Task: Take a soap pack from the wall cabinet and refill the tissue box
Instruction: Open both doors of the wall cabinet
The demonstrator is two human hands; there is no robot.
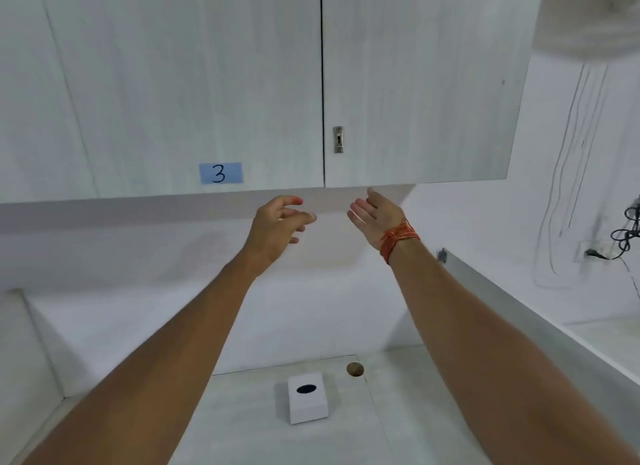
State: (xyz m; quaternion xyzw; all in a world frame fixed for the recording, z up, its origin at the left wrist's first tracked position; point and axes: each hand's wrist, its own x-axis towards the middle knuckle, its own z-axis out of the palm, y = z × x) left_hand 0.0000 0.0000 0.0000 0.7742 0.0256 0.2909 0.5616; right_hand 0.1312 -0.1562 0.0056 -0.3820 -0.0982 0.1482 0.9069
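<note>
The white wall cabinet (242, 83) hangs overhead with both doors closed; its left door carries a blue label with a 3 (221, 173), and a small metal lock (338, 139) sits on the right door. My left hand (277, 227) is raised just under the cabinet's bottom edge, fingers spread and empty. My right hand (375, 218), with an orange thread band at the wrist, is lifted beside it, palm open, fingertips near the right door's lower edge. A white tissue box (307, 397) with a dark oval slot stands on the counter below. No soap pack is visible.
The pale counter (242, 430) has a round cable hole (355, 369) behind the tissue box. A partition edge (519, 301) runs along the right. A wall socket with black cables (620, 242) is at far right.
</note>
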